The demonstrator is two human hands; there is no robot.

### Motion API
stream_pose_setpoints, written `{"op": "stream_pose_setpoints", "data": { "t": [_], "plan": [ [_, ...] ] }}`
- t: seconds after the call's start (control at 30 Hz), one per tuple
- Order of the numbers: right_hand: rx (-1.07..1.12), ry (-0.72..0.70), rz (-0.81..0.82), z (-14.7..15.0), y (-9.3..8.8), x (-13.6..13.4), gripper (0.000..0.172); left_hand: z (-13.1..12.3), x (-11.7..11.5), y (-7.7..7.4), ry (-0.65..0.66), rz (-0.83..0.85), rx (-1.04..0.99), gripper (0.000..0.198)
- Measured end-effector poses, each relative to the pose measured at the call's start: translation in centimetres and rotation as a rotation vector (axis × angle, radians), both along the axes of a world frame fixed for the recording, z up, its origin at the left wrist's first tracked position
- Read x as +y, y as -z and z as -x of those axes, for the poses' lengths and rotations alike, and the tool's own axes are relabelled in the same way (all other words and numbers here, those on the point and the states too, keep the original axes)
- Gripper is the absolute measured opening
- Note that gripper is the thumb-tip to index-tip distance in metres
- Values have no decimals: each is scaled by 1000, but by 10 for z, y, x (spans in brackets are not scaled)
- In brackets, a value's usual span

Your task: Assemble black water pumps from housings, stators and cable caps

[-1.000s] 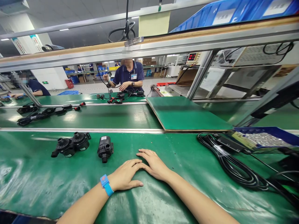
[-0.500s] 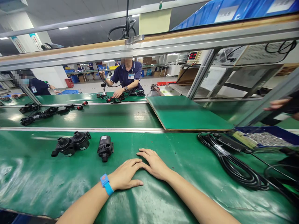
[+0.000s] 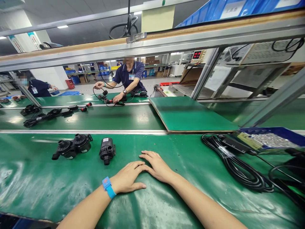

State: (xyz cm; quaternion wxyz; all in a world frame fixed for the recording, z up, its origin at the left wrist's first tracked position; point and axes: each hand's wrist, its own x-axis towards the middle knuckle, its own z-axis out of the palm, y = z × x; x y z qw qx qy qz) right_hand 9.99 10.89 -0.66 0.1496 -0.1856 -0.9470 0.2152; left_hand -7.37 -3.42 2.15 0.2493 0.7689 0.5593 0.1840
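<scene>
My left hand (image 3: 130,178), with a blue wrist strap (image 3: 109,187), lies flat on the green mat (image 3: 152,210), thumb apart from the fingers and nothing held. My right hand (image 3: 157,167) rests beside it, its fingers spread and touching the left fingertips; it holds nothing either. A single black pump (image 3: 107,150) stands up and left of my hands. Farther left, two black pumps (image 3: 73,146) sit against each other.
At right lie a coiled black cable (image 3: 238,168) and a blue tray (image 3: 281,136) of small metal parts. A green board (image 3: 190,114) bridges the conveyor (image 3: 119,117), which carries a cable bundle (image 3: 43,117). Across it, a person (image 3: 131,74) handles cables; another person is at far left.
Both of my hands have stayed in place. The person across has lowered one hand with a cable, and the hand seen at the right edge is gone from view.
</scene>
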Motion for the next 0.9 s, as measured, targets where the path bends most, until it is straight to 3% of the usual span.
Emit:
{"op": "stream_pose_setpoints", "data": {
  "t": [0.9],
  "plan": [
    [11,-2,2,0,0,0,39,0,0,2,-1,-1,17,71]
  ]
}}
